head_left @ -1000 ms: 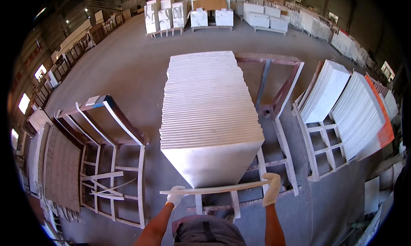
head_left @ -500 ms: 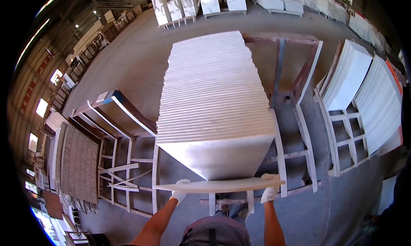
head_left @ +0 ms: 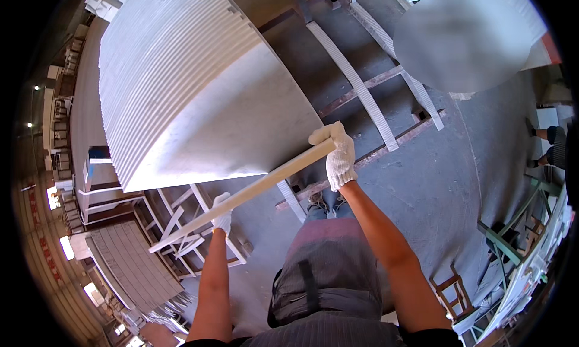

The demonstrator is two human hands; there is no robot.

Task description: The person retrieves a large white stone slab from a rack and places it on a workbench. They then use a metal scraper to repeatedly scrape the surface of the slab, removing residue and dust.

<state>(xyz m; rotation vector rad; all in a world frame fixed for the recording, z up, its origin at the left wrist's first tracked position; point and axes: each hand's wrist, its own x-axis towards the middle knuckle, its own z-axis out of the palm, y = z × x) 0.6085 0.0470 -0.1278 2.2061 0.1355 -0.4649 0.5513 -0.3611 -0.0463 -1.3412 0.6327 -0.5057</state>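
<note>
Head view: gloved hands grip a pale slab [head_left: 259, 186], left hand [head_left: 221, 212] closed partway along, right hand [head_left: 338, 155] curled over one end; slab is edge-on, person's side of the slab stack [head_left: 223, 127], just beside it, contact unclear; ribbed rack [head_left: 362, 96] right of stack, another person [head_left: 558, 145] farther right

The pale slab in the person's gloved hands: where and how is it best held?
Probably by the long upper edge of the pale slab, toward both ends, coming from the near side. That edge is thin enough to wrap, and the stack of slabs stands beyond it. The right hand grips near one end; the left hand sits in from the other.
</note>
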